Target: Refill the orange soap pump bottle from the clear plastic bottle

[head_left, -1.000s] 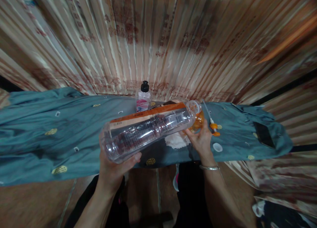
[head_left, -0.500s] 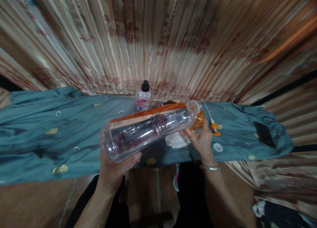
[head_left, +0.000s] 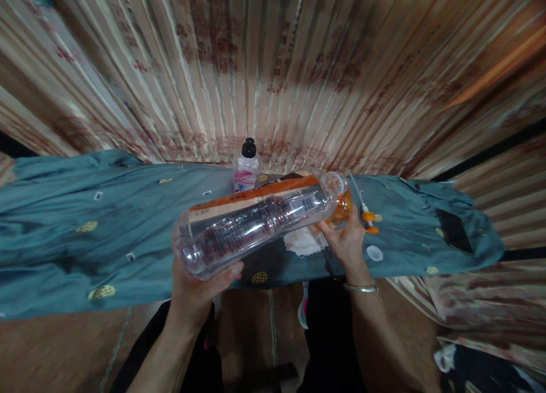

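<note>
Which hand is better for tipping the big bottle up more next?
Probably the left hand: it holds the big bottle near its base. The right hand is at the other end, holding the orange bottle by the big bottle's mouth.

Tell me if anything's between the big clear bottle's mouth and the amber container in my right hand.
Nothing visible: in view, the clear bottle overlaps the amber container in your right hand; the orange pump lies farther right.
</note>
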`<state>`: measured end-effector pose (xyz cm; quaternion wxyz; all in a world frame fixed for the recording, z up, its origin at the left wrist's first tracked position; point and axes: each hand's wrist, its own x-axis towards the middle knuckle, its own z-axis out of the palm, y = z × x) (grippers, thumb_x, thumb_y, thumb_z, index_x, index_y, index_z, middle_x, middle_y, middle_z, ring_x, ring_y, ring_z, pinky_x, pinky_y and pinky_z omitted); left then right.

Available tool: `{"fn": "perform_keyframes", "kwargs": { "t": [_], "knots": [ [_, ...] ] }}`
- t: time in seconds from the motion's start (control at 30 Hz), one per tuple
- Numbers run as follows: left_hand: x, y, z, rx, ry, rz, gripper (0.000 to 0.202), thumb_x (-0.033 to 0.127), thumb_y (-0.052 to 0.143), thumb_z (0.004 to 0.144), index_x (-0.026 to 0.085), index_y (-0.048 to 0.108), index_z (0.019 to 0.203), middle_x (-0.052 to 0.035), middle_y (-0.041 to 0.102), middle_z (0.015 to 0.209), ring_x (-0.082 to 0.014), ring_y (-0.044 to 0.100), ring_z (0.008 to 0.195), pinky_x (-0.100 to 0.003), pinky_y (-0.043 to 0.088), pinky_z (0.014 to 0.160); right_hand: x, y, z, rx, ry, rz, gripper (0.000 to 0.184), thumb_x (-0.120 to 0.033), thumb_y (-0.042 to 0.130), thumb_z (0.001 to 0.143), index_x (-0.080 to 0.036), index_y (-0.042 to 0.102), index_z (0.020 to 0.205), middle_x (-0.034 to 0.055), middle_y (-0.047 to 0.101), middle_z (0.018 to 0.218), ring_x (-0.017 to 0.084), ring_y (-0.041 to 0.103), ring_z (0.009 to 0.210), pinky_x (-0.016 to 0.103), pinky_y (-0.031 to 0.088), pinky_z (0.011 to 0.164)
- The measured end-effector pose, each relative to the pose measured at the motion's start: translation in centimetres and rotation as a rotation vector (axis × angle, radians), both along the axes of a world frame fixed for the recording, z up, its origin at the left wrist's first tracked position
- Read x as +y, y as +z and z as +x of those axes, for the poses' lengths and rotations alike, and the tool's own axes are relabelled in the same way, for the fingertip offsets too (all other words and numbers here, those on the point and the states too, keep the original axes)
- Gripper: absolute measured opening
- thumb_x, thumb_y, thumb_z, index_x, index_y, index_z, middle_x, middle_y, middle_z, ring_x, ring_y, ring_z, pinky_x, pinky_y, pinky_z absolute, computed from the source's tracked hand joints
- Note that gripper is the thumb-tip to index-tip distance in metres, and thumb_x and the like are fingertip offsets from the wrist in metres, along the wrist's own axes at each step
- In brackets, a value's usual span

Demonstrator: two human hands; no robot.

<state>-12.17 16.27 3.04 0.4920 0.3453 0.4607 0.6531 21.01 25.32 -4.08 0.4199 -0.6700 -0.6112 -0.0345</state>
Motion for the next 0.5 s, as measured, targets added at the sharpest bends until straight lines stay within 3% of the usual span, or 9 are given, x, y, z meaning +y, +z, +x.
{"fn": "perform_keyframes", "kwargs": {
  "t": [0.2,0.5],
  "knots": [
    [0.16,0.05,-0.13,0.001,-0.048,-0.037,0.068,0.023,0.111,0.059,0.022,0.065,0.11,-0.0053,0.083,0.117,-0.0122,0.073,0.062,-0.024,0.063,0.051,0.02,0.21,-0.12,-0.006,-0.019,0.014,0.086,-0.074,0.08,0.087,-0.016,0.062,0.148,0.0204,0.084,0.126,0.039,0.084,0.108,0.054,0.07,0.096],
    [-0.13,0.42,0.22,-0.005,-0.025,-0.03,0.091,0.023,0.111,0.06,0.026,0.063,0.137,-0.0037,0.084,0.115,-0.0129,0.074,0.062,-0.023,0.063,0.051,0.04,-0.03,-0.11,0.0,-0.021,0.018,0.085,-0.073,0.079,0.088,-0.017,0.06,0.149,0.0215,0.083,0.126,0.041,0.083,0.109,0.056,0.069,0.097]
  ]
}}
